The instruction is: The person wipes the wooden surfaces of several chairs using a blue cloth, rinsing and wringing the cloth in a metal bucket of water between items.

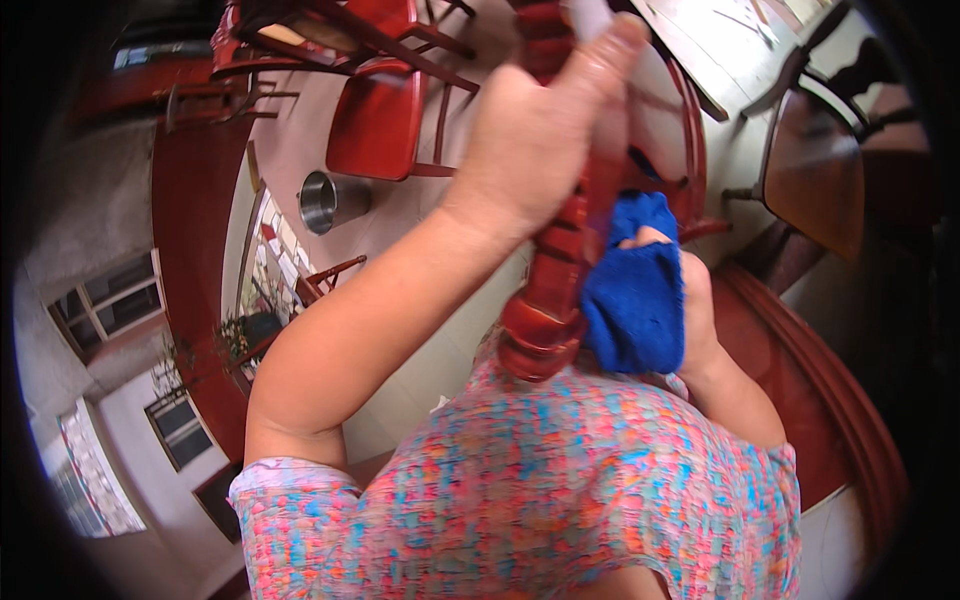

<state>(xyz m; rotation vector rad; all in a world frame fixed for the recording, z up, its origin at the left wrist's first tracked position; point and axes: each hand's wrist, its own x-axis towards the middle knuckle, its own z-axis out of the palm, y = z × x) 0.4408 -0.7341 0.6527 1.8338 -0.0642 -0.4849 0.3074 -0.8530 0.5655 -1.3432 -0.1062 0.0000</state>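
A glossy red, turned wooden post [551, 277], perhaps part of a chair, rises in front of my chest, its rounded end close to my patterned shirt. My left hand [532, 135] is wrapped around the upper part of this wood, thumb towards the top; motion blurs it, and its fingertips are hidden behind. To the right of the post, my right hand [690, 292] is closed on a blue cloth [637, 307], which lies against or close beside the wood. A pale seat panel [660, 112] in a red frame shows just beyond.
A red-seated chair [375, 124] and a metal bucket [319, 202] stand on the tiled floor to the left. On the right are a brown-seated chair [814, 161], a pale tabletop [720, 45] and a large red wooden piece with a moulded edge [795, 360].
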